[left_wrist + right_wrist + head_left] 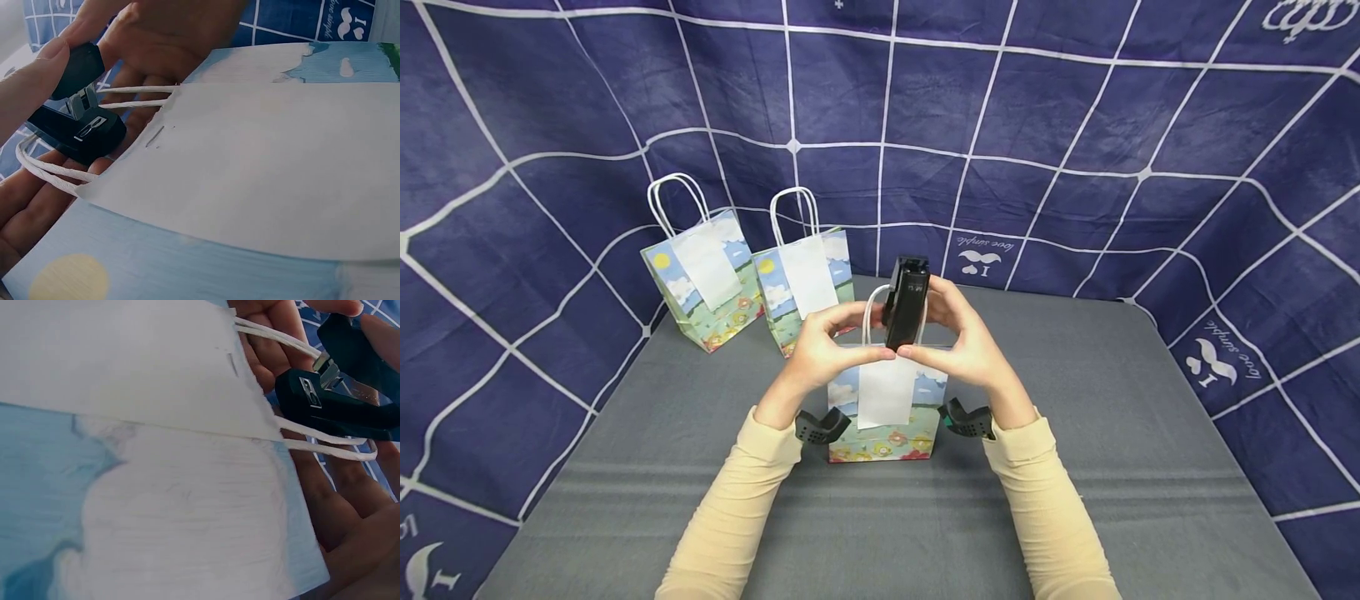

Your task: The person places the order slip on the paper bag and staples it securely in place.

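Observation:
A small black stapler (908, 304) is held between both hands over the top of the nearest gift bag (880, 448). My left hand (826, 343) grips it from the left, and my right hand (964, 340) from the right, thumbs meeting at its near end. In both wrist views the stapler's mouth gapes toward the bag's top edge, among the white twisted handles (47, 175). A white paper sheet (250, 162) covers the middle of the bag's front, with one staple (232, 365) through it near the top edge. The bag stands upright, its printed front facing me.
Two similar bags with white sheets, one at the far left (703, 275) and one beside it (805, 279), stand upright behind my left hand. Grey cloth (1075, 400) covers the table. Blue checked fabric (962, 100) hangs along the back and sides.

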The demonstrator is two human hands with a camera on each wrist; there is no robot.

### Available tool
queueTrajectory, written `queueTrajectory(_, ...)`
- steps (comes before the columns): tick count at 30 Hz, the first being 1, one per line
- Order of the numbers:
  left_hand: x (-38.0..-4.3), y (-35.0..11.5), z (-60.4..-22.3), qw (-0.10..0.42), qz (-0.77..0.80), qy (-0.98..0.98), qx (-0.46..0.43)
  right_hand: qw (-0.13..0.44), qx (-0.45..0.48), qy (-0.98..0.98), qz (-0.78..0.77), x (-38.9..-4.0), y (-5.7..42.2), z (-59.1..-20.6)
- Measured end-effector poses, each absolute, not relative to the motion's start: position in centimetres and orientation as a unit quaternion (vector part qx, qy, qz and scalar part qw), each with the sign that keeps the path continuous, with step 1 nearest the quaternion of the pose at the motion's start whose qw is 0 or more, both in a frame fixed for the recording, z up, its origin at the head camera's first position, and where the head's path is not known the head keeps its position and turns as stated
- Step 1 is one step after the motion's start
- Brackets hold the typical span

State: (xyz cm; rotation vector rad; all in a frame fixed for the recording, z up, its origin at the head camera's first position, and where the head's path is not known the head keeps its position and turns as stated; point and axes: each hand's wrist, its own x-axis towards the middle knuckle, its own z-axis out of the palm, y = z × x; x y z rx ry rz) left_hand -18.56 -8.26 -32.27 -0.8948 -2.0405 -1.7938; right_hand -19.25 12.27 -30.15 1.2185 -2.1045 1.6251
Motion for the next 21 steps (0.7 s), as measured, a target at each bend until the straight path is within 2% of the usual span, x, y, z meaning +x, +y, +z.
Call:
queueTrajectory(10, -18.3, -8.8, -32.8, 0.138, -0.622, -0.705, -0.310, 0.096, 0.419, -0.704, 0.565, -20.8, 12.7, -32.2)
queueTrajectory(21, -17.5, -10.6, -34.6, 0.149, -0.594, -0.736, -0.289, 0.096, 0.415, -0.702, 0.571, -20.8, 13.0, -31.9)
